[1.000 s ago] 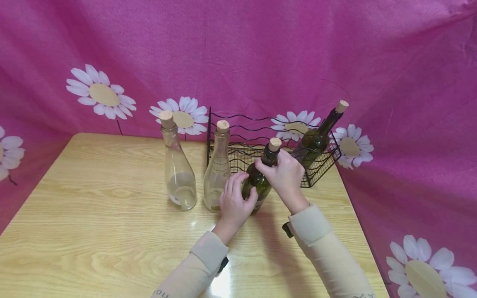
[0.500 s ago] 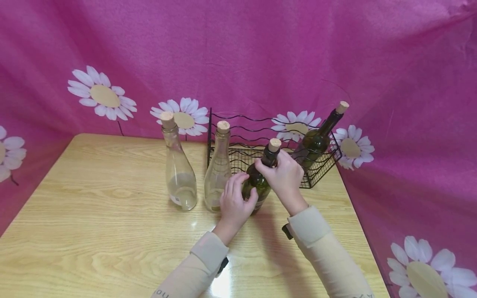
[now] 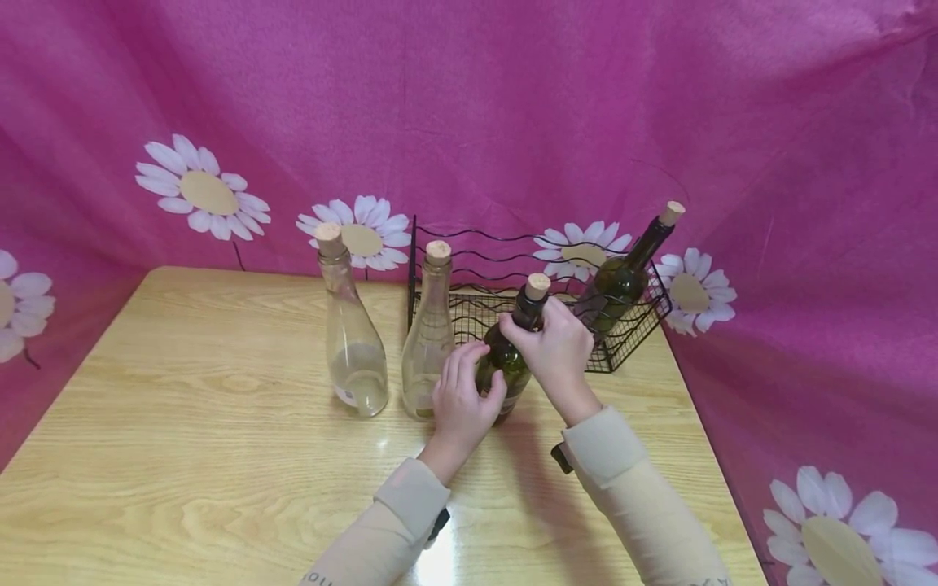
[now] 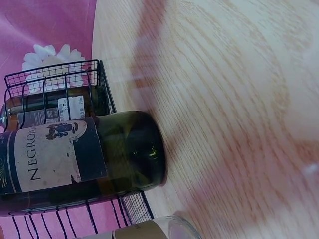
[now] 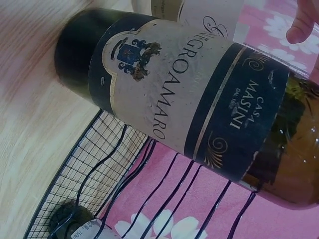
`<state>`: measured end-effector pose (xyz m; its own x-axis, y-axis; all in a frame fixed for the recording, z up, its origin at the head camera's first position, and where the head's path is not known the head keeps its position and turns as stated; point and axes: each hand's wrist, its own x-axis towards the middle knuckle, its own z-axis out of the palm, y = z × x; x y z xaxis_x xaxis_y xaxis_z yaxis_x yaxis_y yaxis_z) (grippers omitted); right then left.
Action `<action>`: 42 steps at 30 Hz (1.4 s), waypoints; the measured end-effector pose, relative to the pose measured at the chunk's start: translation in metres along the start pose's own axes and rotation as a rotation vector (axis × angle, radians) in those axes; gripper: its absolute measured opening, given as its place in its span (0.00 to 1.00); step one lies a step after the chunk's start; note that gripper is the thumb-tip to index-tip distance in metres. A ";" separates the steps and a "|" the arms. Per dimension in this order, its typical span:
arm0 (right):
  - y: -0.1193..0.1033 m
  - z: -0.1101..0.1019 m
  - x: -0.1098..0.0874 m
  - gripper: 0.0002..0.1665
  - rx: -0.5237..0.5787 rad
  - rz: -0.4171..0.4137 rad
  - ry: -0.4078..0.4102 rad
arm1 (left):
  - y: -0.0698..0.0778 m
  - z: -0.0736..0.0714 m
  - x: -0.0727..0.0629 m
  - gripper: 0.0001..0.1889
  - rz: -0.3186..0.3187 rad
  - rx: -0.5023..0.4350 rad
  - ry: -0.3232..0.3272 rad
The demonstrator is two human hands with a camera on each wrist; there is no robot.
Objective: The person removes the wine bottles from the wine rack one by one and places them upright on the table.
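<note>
My right hand (image 3: pixel 560 346) grips the neck of a dark green wine bottle (image 3: pixel 506 366) with a cork (image 3: pixel 537 286). This bottle stands on the table in front of a black wire rack (image 3: pixel 484 313). Its label (image 5: pixel 164 79) reads "Negroamaro" in the right wrist view. My left hand (image 3: pixel 465 399) is at the bottle's left side, thumb and fingers spread in a loose curve. One left fingertip (image 5: pixel 299 30) shows apart from the glass in the right wrist view. Close to the left hand stands a corked clear bottle (image 3: pixel 427 350).
Another corked clear bottle (image 3: pixel 357 358) stands farther left. A second dark green bottle (image 3: pixel 623 277) leans tilted in the rack's right end. The wooden table (image 3: pixel 220 456) meets a pink cloth (image 3: pixel 469 106) with daisies at the back and sides.
</note>
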<state>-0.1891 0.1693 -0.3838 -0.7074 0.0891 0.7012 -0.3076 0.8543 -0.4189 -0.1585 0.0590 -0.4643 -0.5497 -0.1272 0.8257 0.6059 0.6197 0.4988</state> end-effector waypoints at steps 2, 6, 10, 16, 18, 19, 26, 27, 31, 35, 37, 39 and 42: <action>0.000 0.001 0.000 0.15 0.003 0.000 0.002 | 0.000 0.000 0.000 0.16 0.001 0.002 0.002; 0.000 0.002 0.001 0.14 0.013 -0.011 0.013 | 0.000 0.001 0.000 0.16 0.010 0.008 0.017; 0.000 0.004 0.001 0.14 0.020 -0.018 0.019 | 0.000 0.002 0.001 0.15 0.015 0.012 0.026; 0.000 0.009 0.001 0.15 0.022 -0.010 0.041 | 0.000 0.002 0.000 0.15 0.011 0.024 0.034; 0.000 0.010 0.001 0.15 0.027 -0.008 0.050 | 0.000 0.002 -0.001 0.15 0.007 0.028 0.036; -0.001 0.011 0.001 0.15 0.030 -0.008 0.054 | 0.000 0.002 -0.001 0.15 0.005 0.030 0.037; -0.002 0.014 0.001 0.15 0.040 -0.001 0.078 | 0.000 0.003 -0.001 0.15 -0.006 0.037 0.040; -0.002 0.014 0.001 0.15 0.039 0.001 0.077 | 0.001 0.003 -0.001 0.15 -0.008 0.038 0.039; -0.003 0.014 0.002 0.16 0.036 0.013 0.071 | 0.001 0.003 -0.001 0.15 -0.018 0.038 0.033; -0.004 0.013 0.001 0.16 0.034 0.032 0.056 | 0.001 0.004 -0.001 0.16 -0.024 0.037 0.027; -0.004 0.013 0.001 0.16 0.029 0.036 0.045 | 0.001 0.003 -0.001 0.16 -0.024 0.036 0.026; -0.004 0.013 0.001 0.16 0.017 0.037 0.031 | 0.002 0.003 -0.001 0.16 -0.023 0.032 0.025; -0.003 0.011 0.001 0.18 0.004 0.038 -0.001 | 0.003 0.003 0.000 0.16 -0.020 0.026 0.026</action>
<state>-0.1959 0.1612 -0.3877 -0.7195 0.1206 0.6839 -0.2829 0.8485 -0.4472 -0.1586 0.0630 -0.4640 -0.5462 -0.1600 0.8223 0.5795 0.6367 0.5088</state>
